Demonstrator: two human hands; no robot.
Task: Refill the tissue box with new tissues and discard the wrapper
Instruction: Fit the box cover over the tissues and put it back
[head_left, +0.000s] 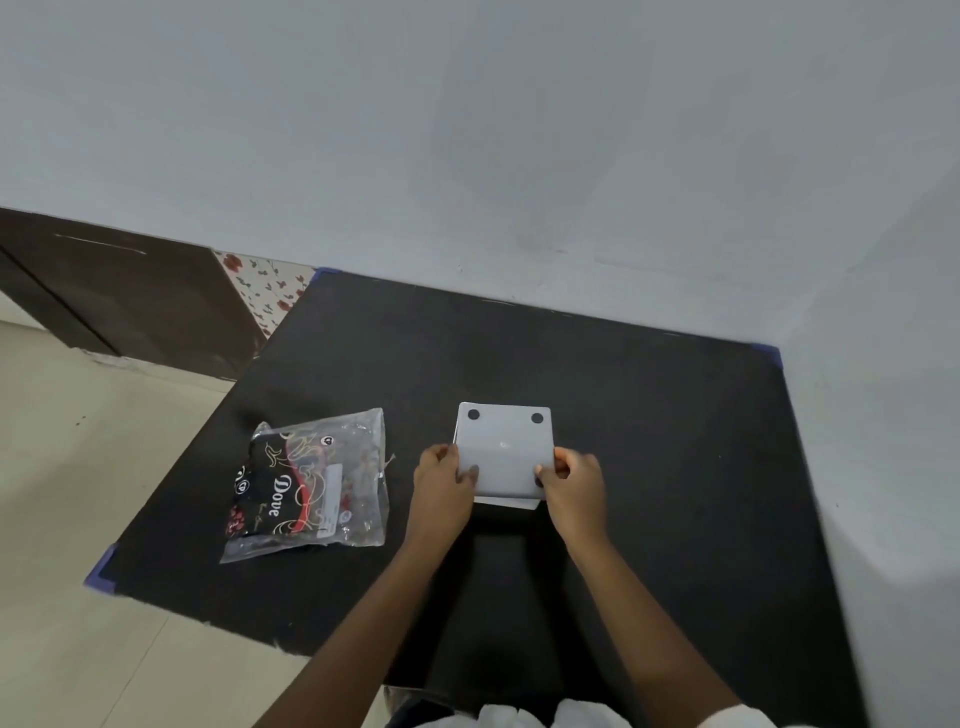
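Note:
A white square tissue box lies upside down on the black mat, its base with round black feet facing up. My left hand grips its near left corner and my right hand grips its near right corner. A white edge shows just below the base between my hands. To the left lies a clear plastic wrapper holding a black, red and gold "Dove" tissue pack, apart from both hands.
The mat sits in a room corner, with grey walls behind and to the right. Blue tape marks its corners. Beige floor tiles lie to the left, with a dark wooden panel and floral sheet beyond.

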